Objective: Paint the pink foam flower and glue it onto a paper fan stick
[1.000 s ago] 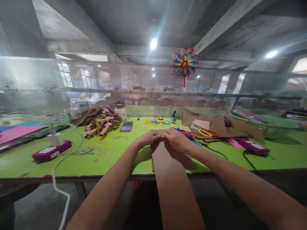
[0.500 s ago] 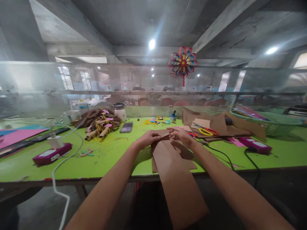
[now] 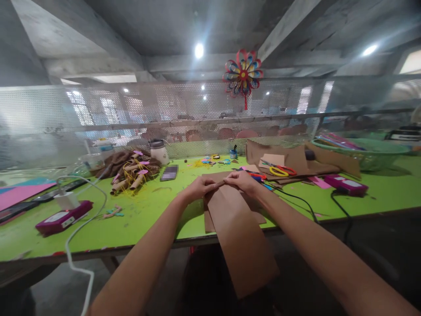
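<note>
Both my hands meet over the green table [image 3: 148,215] and pinch the far end of a long brown paper strip [image 3: 241,241]. My left hand [image 3: 197,188] grips its left corner with fingers closed. My right hand [image 3: 242,181] is closed on the same end, fingers curled over the edge. The strip slopes down off the table's front edge toward me. More brown paper [image 3: 210,219] lies flat under it.
Scissors [image 3: 279,170] lie on brown sheets at the back right, beside a green basket [image 3: 365,153]. A magenta box [image 3: 61,218] with a white charger and cable lies at left. Paper rolls [image 3: 131,175], a jar [image 3: 158,151] and a black cable [image 3: 296,199] are nearby. A mesh screen backs the table.
My hands have lifted the strip's far end slightly off the table and drawn together on it. The strip's free end has swung a little rightward. The view has tilted.
</note>
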`<state>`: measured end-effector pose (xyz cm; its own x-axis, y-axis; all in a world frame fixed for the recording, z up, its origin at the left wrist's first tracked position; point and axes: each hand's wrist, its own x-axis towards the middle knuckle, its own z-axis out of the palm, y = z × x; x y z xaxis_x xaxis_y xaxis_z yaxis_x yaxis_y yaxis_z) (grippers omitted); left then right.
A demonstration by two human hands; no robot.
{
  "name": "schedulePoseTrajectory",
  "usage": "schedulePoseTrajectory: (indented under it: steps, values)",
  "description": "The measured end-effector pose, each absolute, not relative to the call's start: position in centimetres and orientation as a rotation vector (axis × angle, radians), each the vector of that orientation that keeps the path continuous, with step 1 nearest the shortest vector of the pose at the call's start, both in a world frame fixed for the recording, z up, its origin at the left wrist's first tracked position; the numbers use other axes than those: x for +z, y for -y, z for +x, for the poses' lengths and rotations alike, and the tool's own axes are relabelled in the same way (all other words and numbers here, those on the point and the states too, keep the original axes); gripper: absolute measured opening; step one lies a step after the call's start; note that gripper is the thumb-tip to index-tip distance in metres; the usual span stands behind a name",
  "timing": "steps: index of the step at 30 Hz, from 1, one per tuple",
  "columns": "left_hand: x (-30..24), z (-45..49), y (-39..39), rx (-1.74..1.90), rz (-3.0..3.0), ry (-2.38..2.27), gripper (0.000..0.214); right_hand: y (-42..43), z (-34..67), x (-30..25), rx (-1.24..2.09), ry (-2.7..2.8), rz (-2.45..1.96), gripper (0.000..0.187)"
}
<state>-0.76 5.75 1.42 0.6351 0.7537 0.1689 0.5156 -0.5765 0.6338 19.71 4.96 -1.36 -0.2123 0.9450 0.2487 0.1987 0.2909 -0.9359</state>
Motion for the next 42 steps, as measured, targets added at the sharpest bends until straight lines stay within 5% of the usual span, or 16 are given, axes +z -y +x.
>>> schedulePoseTrajectory:
  steps: [31, 42]
  values:
    - [1.1, -0.2, -4.8, 0.533, 2.180, -0.983, 0.034, -5.8, 19.8, -1.8, 0.692, 1.579, -0.965, 0.033]
    - [1.7, -0.1, -4.7, 0.561, 2.355, -0.999, 0.038, -5.6, 20.2, -1.9, 1.030, 1.578, -0.933, 0.031]
